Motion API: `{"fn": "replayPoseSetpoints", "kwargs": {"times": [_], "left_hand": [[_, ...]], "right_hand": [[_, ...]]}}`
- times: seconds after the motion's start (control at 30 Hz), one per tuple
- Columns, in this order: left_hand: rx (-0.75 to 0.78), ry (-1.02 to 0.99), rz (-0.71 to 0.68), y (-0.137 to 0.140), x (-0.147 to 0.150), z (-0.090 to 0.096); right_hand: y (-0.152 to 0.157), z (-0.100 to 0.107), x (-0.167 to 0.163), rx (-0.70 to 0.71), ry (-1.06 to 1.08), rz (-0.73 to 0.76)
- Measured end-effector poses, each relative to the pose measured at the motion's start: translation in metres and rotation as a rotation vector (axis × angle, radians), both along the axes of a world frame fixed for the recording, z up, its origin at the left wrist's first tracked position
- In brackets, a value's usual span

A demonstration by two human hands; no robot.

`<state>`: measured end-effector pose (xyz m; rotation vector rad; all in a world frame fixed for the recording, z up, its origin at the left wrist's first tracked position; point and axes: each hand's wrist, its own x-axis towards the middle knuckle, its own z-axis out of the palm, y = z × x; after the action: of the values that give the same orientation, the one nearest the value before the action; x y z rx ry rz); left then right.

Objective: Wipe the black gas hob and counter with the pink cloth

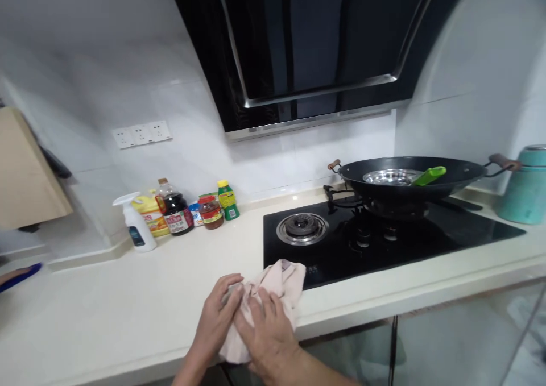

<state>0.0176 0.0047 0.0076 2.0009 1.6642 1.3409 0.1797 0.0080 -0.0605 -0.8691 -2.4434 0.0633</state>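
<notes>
A pale pink cloth (pixel 292 281) lies bunched at the counter's front edge, its far corner over the near left corner of the black gas hob (pixel 333 261). My left hand (pixel 217 315) is at the cloth's left side, fingers curled and thumb against the fabric. From the right, my right hand (pixel 271 329) presses on top of the cloth with bent fingers gripping its folds. Part of the cloth is hidden under both hands.
Behind the hob's left burner (pixel 302 227) is the wall. A large wok (pixel 456 175) holds a metal strainer (pixel 390 177) with a green handle. A spray bottle (pixel 140 229), soy sauce bottle (pixel 177 212), and jars stand left. A range hood (pixel 315 45) overhangs; a teal flask (pixel 522 193) stands right.
</notes>
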Motion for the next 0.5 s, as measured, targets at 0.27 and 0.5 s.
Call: {"fn": "replayPoseSetpoints", "kwargs": {"times": [0.27, 0.5], "left_hand": [[-0.108, 0.102, 0.115, 0.005, -0.021, -0.005], [-0.083, 0.308, 0.112, 0.009, -0.022, -0.014]], "right_hand": [[0.005, -0.01, 0.069, 0.127, 0.01, -0.044], [0.019, -0.025, 0.218, 0.257, -0.024, -0.253]]}}
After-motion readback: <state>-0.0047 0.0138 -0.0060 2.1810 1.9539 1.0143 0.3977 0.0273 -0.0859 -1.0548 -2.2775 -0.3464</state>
